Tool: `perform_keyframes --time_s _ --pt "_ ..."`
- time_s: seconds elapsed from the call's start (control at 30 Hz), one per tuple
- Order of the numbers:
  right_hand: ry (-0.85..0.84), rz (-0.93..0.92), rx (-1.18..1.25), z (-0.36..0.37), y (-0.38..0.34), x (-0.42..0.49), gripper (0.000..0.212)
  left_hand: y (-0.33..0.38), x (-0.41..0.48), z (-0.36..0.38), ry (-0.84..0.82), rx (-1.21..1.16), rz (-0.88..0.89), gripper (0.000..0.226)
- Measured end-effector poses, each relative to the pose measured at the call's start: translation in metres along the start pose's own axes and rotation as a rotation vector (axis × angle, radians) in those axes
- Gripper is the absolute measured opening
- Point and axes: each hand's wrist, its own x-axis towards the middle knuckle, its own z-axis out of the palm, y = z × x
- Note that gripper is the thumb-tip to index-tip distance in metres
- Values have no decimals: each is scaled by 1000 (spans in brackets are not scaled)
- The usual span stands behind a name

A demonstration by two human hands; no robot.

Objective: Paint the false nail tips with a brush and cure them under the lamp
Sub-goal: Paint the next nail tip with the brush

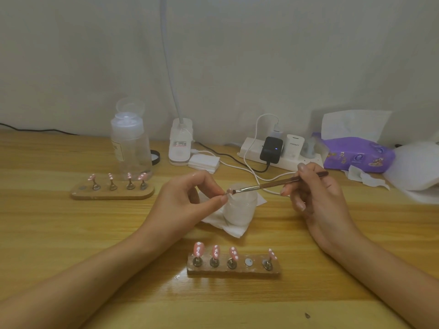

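A: Now, item 1, L side?
B: left grip [187, 198]: thumb + forefinger pinch one nail tip [229, 191], over frosted jar [241, 210].
A: R?
B: right grip [318, 195]: fingers pinch brush [280, 184], bristles at that tip. 4 pink tips [198, 249] on near holder [234, 268], mid desk [71, 233]; 4 more on far holder [112, 194].

"PISEN" is printed on the white charger [294, 143] by the surface's [71, 222] far edge; the bottle [130, 148] label is blurred.

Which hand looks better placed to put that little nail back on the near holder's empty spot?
Probably the left hand: it pinches the nail tip, while the right hand grips the brush. The empty spot on the near holder lies just below both.
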Motion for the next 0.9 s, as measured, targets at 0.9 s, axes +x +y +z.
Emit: perform_keyframes --time_s 0.9 --pt "-45 -35 24 1 -2 -1 24 2 0 0 -8 -35 -26 8"
